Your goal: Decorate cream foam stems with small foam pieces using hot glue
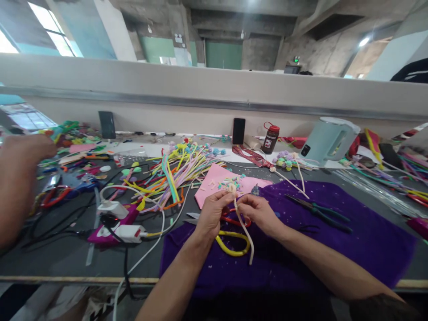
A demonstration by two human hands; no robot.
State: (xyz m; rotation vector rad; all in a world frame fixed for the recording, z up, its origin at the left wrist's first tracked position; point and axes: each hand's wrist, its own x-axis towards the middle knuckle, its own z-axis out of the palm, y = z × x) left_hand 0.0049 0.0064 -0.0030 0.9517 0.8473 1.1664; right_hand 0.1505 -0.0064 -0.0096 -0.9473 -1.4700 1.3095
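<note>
My left hand (214, 211) pinches a cream pipe cleaner (247, 238) just below its looped, curled top. Beside it, the fingers of my right hand (257, 211) are closed on the same strand, whose free end hangs down over the purple cloth (287, 263). Under my hands lie scissors (234, 250) with red and yellow handles, their blades poking out left of my left hand. Behind them is a pink sheet (209, 186) scattered with small coloured snippets. Pliers with dark green handles (329, 214) rest on the cloth to the right.
Bundled coloured pipe cleaners (180, 176) lie at the back. Left of me are a power strip (129, 232) and trailing cables. A bottle (270, 139), a phone (238, 131) and a pale kettle (329, 140) stand along the back. Another person's arm (18, 187) reaches in at far left.
</note>
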